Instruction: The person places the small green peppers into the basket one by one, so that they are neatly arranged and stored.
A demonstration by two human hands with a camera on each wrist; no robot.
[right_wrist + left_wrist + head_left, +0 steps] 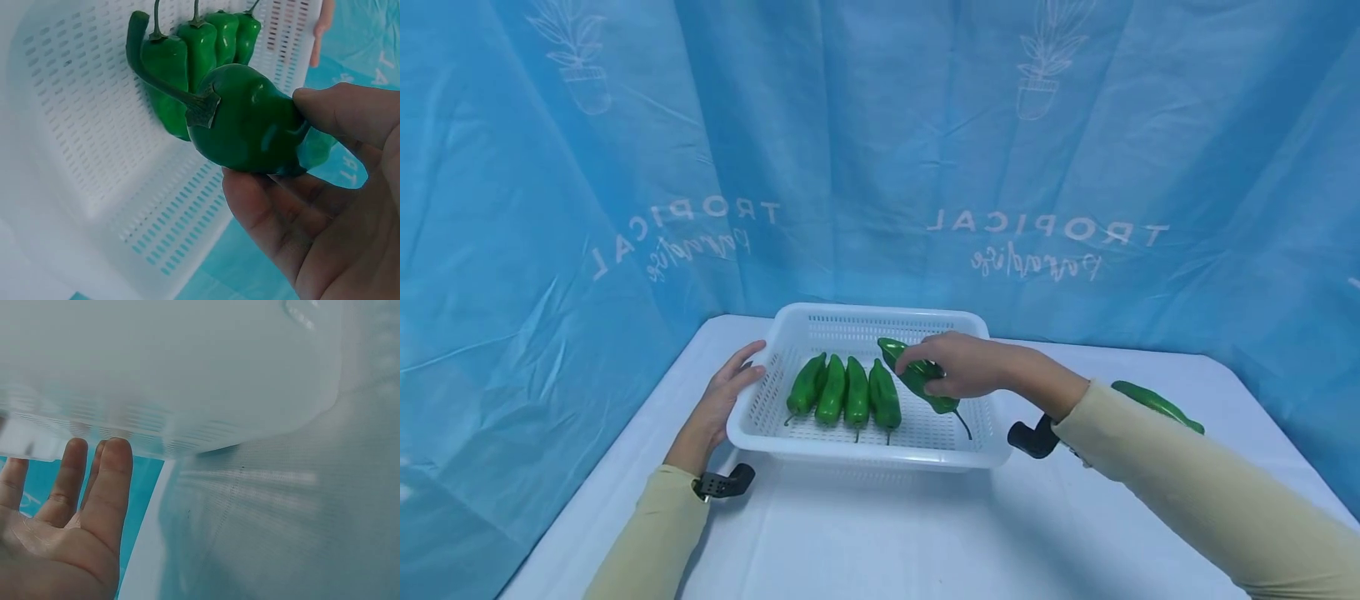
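Note:
A green pepper (pixel 917 379) with a long curved stem is pinched between the thumb and fingers of my right hand (pixel 962 364), above the right side of a white plastic basket (pixel 865 455). Several other green peppers (pixel 857 396) lie side by side inside the basket, stems toward me. In the right wrist view the held pepper (pixel 244 122) shows its stem end, partly covering the row behind. My left hand (pixel 718 406) is at the basket's left wall, fingers extended. The left wrist view shows the left hand's fingertips (pixel 115 456) against the slotted wall.
One more green pepper (pixel 1157 406) lies on the white-covered table (pixel 880 533), right of the basket and partly behind my right sleeve (pixel 1187 492). A blue printed curtain (pixel 880 167) hangs behind the table and along its sides.

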